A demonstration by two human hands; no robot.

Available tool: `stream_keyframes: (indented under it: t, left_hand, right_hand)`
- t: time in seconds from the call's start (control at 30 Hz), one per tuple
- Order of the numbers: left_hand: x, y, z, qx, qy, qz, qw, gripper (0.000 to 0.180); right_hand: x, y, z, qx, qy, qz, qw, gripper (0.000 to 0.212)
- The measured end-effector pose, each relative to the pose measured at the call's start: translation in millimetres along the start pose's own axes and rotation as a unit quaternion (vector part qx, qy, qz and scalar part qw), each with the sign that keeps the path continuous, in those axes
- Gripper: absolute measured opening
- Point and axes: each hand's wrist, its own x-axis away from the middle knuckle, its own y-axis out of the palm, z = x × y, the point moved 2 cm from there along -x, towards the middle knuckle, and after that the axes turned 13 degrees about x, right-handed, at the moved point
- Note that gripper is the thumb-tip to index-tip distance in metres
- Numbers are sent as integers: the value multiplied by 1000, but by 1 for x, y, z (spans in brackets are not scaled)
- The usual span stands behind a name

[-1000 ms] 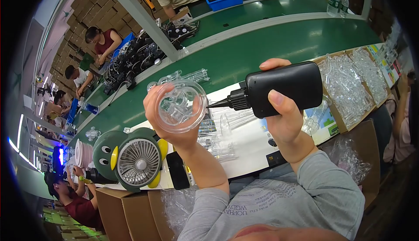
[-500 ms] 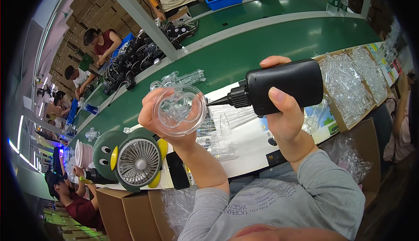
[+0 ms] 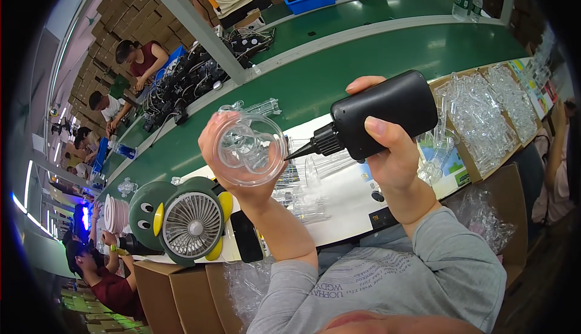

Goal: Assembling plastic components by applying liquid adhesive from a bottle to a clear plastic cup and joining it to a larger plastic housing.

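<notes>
Left fingers grip the clear round part, up-right of the green fan; right fingers grip the black bottle, farther right of it; best steady both, nozzle at the rim, though contact is unclear.

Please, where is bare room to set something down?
Widest: the green tabletop between the pale rail and the black nozzle bottle. Smaller: the white surface between the clear plastic parts and the right hand. Crowded: left, by the penguin-shaped fan; right, by piled clear pieces.
</notes>
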Motion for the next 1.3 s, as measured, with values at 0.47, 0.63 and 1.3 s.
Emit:
stream_keyframes:
  t: [0.47, 0.63, 1.3]
  left_hand:
    - [2, -1, -6, 8, 27, 11, 1000, 59]
    - [-3, -2, 0, -44, 37, -35, 998, 57]
    - [4, 2, -2, 56, -23, 53, 997, 59]
  right_hand:
    - [1, 1, -2, 3, -11, 0, 1000, 42]
    - [0, -3, -3, 22, -15, -1, 1000, 43]
    - [0, -1, -3, 26, -30, 13, 999, 43]
